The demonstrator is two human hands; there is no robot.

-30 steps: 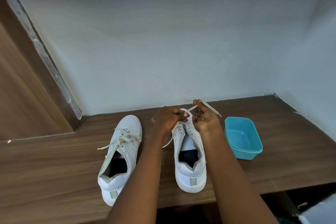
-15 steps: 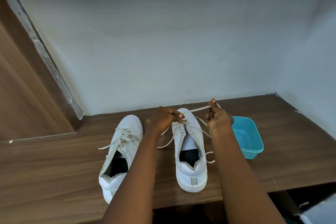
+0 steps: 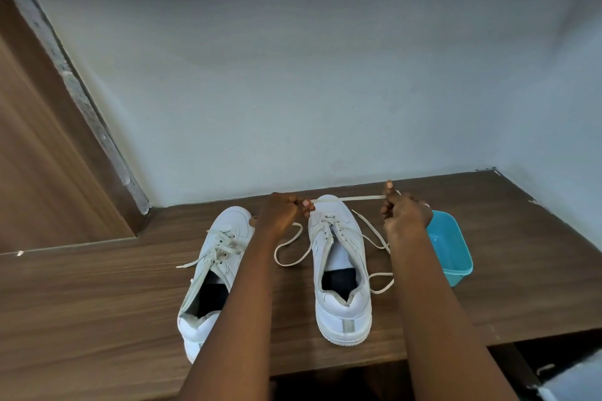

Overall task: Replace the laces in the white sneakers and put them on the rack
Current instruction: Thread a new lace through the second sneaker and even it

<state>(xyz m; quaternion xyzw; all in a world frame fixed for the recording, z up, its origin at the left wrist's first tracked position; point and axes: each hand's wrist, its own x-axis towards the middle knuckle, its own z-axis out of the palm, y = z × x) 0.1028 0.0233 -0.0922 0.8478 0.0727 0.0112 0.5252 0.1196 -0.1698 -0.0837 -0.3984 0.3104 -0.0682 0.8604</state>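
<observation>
Lace (image 3: pixel 347 198) pinched between hands (image 3: pixel 283 214) (image 3: pixel 405 215) — above sneaker (image 3: pixel 342 309).

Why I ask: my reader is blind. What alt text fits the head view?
The left hand and right hand hold a lace taut over the toe of one white sneaker on a wooden shelf. A second sneaker stands left of it, a teal tub right.

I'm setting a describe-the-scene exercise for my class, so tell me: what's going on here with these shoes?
A person is handling the lace of the right-hand sneaker on a wooden shelf. The left hand and the right hand each pinch it, pulled straight between them above the shoe's toe, slack loops trailing either side. The other sneaker sits beside it, loosely laced. A blue tub stands to the right.
</observation>
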